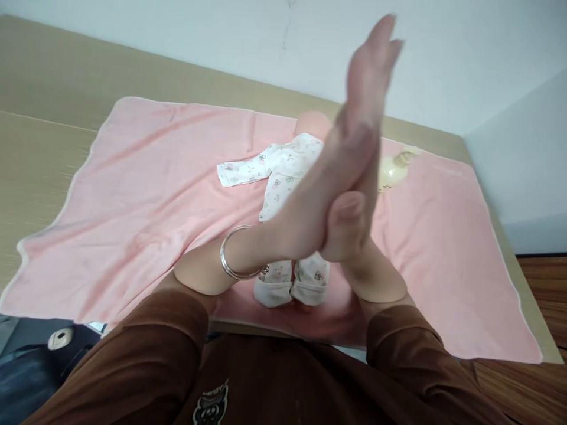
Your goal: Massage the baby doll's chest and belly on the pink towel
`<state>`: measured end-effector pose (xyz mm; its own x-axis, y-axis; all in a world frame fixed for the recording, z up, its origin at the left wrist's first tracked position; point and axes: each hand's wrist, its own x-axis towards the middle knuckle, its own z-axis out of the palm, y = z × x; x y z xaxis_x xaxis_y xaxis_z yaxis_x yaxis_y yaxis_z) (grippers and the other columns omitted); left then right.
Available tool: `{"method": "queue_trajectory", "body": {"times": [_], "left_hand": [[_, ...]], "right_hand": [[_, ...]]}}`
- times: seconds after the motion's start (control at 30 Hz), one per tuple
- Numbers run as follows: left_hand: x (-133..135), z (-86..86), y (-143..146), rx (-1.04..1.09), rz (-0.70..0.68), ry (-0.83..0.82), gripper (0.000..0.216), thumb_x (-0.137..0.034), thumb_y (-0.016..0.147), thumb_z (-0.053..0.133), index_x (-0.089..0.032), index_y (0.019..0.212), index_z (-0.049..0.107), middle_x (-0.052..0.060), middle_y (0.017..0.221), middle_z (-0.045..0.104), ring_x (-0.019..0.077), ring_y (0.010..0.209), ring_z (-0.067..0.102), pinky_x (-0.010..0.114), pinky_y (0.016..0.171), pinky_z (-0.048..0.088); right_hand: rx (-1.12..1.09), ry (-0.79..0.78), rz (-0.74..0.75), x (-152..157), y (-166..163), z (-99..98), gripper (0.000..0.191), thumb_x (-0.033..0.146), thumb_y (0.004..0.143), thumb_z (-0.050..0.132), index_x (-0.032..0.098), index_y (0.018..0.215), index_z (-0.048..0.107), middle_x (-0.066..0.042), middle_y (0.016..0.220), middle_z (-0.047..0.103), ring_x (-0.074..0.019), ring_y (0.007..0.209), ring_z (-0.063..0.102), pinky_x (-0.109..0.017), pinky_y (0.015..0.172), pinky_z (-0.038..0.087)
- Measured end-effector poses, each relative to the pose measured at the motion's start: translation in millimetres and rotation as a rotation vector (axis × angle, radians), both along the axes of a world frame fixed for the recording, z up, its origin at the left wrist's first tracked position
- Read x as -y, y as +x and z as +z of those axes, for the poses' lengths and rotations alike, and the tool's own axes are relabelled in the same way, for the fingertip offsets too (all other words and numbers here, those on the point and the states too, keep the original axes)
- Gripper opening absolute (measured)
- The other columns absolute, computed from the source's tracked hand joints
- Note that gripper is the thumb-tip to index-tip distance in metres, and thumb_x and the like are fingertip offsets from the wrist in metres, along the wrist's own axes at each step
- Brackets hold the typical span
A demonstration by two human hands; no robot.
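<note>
My left hand [310,200] and my right hand [348,227] are pressed palm to palm in the middle of the view. Their fingers point up and away, stretched out and slightly smeared by motion. Around my left wrist hangs a silver bangle [224,255]. Under and beyond my hands lies a small baby-shaped figure in a white patterned garment [283,156], one sleeve reaching left. Its rounded head [311,123] shows only in part, and my hands and forearms hide much of the body. The white cuffed leg ends [272,293] are nearest me. I see nothing held between my palms.
A pink blanket [443,248] with pale edging covers much of the beige surface [39,77]. Right of my hands lies a pale yellow bottle-like thing [392,172]. A white wall [199,35] stands behind. Dark bags [31,378] are low at left; wooden flooring [543,295] is at right.
</note>
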<state>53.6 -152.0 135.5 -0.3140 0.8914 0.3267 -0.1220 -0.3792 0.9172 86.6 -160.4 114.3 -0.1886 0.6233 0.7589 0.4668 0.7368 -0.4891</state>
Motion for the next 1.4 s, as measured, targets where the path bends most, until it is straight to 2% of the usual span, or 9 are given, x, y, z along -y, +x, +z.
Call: {"method": "queue_trajectory", "body": {"times": [0.13, 0.27, 0.37, 0.5, 0.6, 0.73, 0.9, 1.13, 1.4], "left_hand": [[-11.7, 10.3, -46.5, 0.287, -0.545, -0.018, 0.071, -0.037, 0.119, -0.007, -0.012, 0.172, 0.033, -0.002, 0.183, 0.034, 0.0148, 0.165, 0.050, 0.028, 0.131, 0.048], [-52.2, -5.9, -74.0, 0.226, -0.367, -0.017, 0.042, -0.023, 0.122, 0.023, -0.018, 0.153, 0.052, 0.003, 0.160, 0.067, 0.0147, 0.149, 0.068, 0.032, 0.131, 0.054], [-88.6, -31.7, -64.6, 0.200, -0.343, -0.028, 0.028, -0.021, 0.117, 0.038, -0.019, 0.129, 0.062, 0.012, 0.142, 0.077, 0.0193, 0.138, 0.073, 0.040, 0.125, 0.059], [-131.2, -75.3, -49.1, 0.028, -0.226, -0.189, 0.029, -0.021, 0.120, 0.036, -0.020, 0.104, 0.061, 0.010, 0.139, 0.076, 0.0136, 0.126, 0.071, 0.036, 0.123, 0.056], [-156.4, -112.8, -46.1, -0.295, -0.142, -0.180, 0.024, -0.012, 0.111, 0.050, -0.025, 0.098, 0.066, 0.002, 0.117, 0.081, 0.0171, 0.113, 0.071, 0.038, 0.112, 0.058], [-177.5, -147.7, -47.2, -0.605, -0.087, -0.197, 0.031, 0.001, 0.092, 0.052, -0.023, 0.088, 0.071, 0.007, 0.117, 0.084, 0.0263, 0.121, 0.073, 0.043, 0.119, 0.055], [-181.6, -156.9, -48.5, -0.647, -0.033, -0.238, 0.031, -0.002, 0.090, 0.049, -0.021, 0.091, 0.074, 0.012, 0.120, 0.084, 0.0284, 0.121, 0.074, 0.043, 0.119, 0.055], [-176.4, -165.2, -48.9, -0.649, 0.013, -0.214, 0.028, -0.007, 0.094, 0.052, -0.023, 0.085, 0.073, 0.007, 0.107, 0.085, 0.0250, 0.109, 0.075, 0.039, 0.111, 0.057], [-171.3, -175.4, -59.4, -0.654, -0.058, -0.118, 0.031, -0.015, 0.095, 0.055, -0.022, 0.101, 0.084, 0.007, 0.122, 0.088, 0.0265, 0.121, 0.079, 0.038, 0.115, 0.058]], "right_hand": [[0.214, 0.046, 0.156, -2.2, -10.7, -18.6, 0.090, 0.069, 0.112, 0.014, -0.001, 0.167, 0.024, -0.031, 0.180, 0.029, -0.0341, 0.182, 0.001, -0.059, 0.151, 0.005], [0.123, -0.217, 0.097, 2.5, -20.8, -33.9, 0.076, 0.067, 0.112, 0.020, 0.023, 0.173, 0.015, -0.014, 0.184, 0.034, -0.0201, 0.181, 0.014, -0.046, 0.151, 0.024], [0.009, -0.322, 0.082, -11.2, -14.1, -36.5, 0.079, 0.071, 0.111, 0.032, 0.014, 0.164, 0.036, -0.020, 0.175, 0.047, -0.0274, 0.172, 0.037, -0.048, 0.144, 0.037], [0.242, -0.386, 0.005, -43.8, 12.2, -28.5, 0.039, 0.036, 0.111, 0.040, 0.024, 0.133, 0.069, -0.009, 0.130, 0.077, -0.0283, 0.131, 0.072, -0.049, 0.118, 0.061], [0.387, -0.405, -0.191, -69.6, 26.2, -34.0, 0.041, 0.016, 0.105, 0.037, 0.021, 0.119, 0.075, -0.010, 0.113, 0.078, -0.0293, 0.120, 0.075, -0.048, 0.111, 0.062], [0.644, -0.511, -0.318, -104.2, 28.0, -66.6, 0.049, 0.009, 0.101, 0.039, 0.003, 0.138, 0.071, -0.024, 0.138, 0.076, -0.0380, 0.137, 0.070, -0.055, 0.125, 0.053], [0.674, -0.524, -0.275, -139.7, 33.7, -105.9, 0.069, 0.012, 0.097, 0.045, 0.003, 0.164, 0.055, -0.019, 0.179, 0.047, -0.0378, 0.173, 0.037, -0.065, 0.146, 0.021], [0.371, -0.383, -0.200, -164.1, 69.2, -134.8, 0.053, 0.017, 0.097, 0.048, 0.023, 0.139, 0.080, -0.004, 0.158, 0.072, -0.0229, 0.158, 0.061, -0.054, 0.144, 0.037], [0.142, -0.249, -0.183, -168.7, 85.3, -154.2, 0.047, 0.015, 0.097, 0.048, 0.022, 0.121, 0.087, -0.007, 0.138, 0.083, -0.0203, 0.141, 0.075, -0.045, 0.135, 0.051]]}}
